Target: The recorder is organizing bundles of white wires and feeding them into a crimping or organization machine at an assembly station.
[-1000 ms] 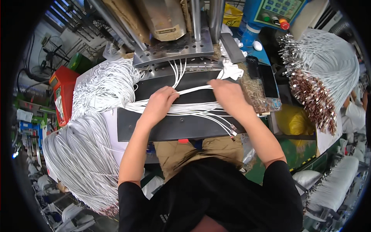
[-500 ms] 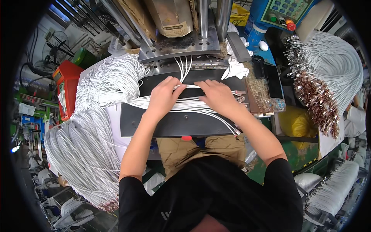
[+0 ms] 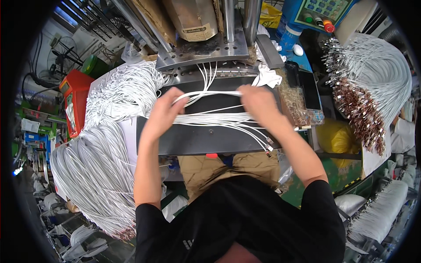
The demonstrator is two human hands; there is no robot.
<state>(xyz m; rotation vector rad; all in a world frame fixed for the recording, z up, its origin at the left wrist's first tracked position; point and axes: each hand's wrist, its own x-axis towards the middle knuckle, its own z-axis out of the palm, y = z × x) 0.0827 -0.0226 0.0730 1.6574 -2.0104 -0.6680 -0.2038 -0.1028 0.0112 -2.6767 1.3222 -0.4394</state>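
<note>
Stretched between my two hands is a small bundle of white cables (image 3: pixel 215 92), raised a little above the black work plate (image 3: pixel 188 142). My left hand (image 3: pixel 164 114) is closed on its left end, with the thumb along the cables. On the right, my right hand (image 3: pixel 259 105) grips the bundle near its other end; the fingertips are partly hidden. More white cables (image 3: pixel 215 119) lie across the plate beneath, some ending in metal plugs (image 3: pixel 269 144) at the right. Several cable ends (image 3: pixel 207 74) run from the bundle toward the press's metal base.
Ahead stands a press (image 3: pixel 201 57) with steel columns. A tangled cable heap (image 3: pixel 123 90) and a hanging cable bundle (image 3: pixel 94 175) are at my left. Far right hang cables with brown ends (image 3: pixel 357 109). A phone (image 3: pixel 309 90) and crumpled white cloth (image 3: pixel 266 76) lie right of the plate.
My hands have moved apart, the left one leftward and the right one rightward. The small bundle now shows stretched between them, above the other cables.
</note>
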